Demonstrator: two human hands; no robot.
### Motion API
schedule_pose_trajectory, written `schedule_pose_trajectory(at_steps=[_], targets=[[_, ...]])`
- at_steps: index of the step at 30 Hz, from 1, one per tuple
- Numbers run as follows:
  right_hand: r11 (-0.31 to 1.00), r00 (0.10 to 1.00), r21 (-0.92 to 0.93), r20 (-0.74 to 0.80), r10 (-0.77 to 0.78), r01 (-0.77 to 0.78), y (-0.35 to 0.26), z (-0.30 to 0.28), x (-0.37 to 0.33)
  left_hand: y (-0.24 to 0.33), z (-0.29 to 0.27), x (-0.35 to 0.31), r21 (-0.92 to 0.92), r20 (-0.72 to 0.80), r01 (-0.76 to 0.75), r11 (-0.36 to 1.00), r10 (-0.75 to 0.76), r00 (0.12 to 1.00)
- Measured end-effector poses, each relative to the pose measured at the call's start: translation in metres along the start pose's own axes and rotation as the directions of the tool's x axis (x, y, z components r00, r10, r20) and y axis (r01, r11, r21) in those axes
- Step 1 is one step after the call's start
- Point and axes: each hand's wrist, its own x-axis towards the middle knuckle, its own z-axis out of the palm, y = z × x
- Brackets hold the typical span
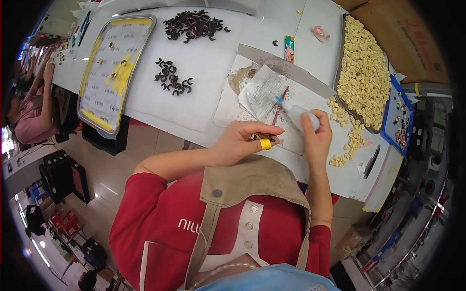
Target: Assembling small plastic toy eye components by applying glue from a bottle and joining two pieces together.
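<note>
My right hand (319, 130) grips a white squeeze bottle (296, 113) with a thin blue nozzle, tilted up and to the left over the work board. Closed in front of my chest, my left hand (242, 139) pinches small dark and cream pieces (253, 137), partly hidden by the fingers. Yellow tape is wrapped round one of its fingers. The nozzle is apart from those pieces. Beyond my hands, a printed paper sheet (264, 91) lies on the stained white board (225, 109), with a thin dark red stick (277, 115) beside it.
Cream pieces heap on a tray (343, 53) at right and spill toward me. A blue tray (411, 119) stands beyond it. Black curved pieces lie in two piles (191, 25) at far left, near a tray with yellow strips (83, 80). People sit at the left (41, 121).
</note>
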Motion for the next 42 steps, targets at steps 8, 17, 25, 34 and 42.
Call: schedule_pose_trajectory(at_steps=[8, 17, 25, 34, 42], targets=[[0.96, 0.998, -0.272, 0.049, -0.05, 0.062, -0.005, 0.006, 0.001, 0.005, -0.001, 0.002, 0.269, -0.005, -0.1, 0.958, 0.106, 0.994], [0.859, 0.944, -0.397, 0.072, -0.323, 0.324, -0.007, -0.001, 0.001, 0.005, 0.006, 0.008, 0.653, 0.125, -0.321, 0.686, 0.32, 0.939], [0.884, 0.971, -0.458, -0.153, -0.182, 0.093, -0.009, -0.089, -0.028, 0.001, 0.007, 0.011, 0.763, 0.134, -0.372, 0.529, 0.433, 0.891], [0.912, 0.989, -0.39, -0.02, -0.146, 0.127, -0.013, -0.066, -0.041, 0.003, 0.011, 0.014, 0.403, -0.083, -0.083, 0.911, 0.127, 0.988], [0.764, 0.913, -0.508, 0.139, -0.384, 0.399, -0.017, -0.018, 0.005, -0.001, 0.0, 0.009, 0.384, -0.12, -0.164, 0.909, 0.226, 0.967]])
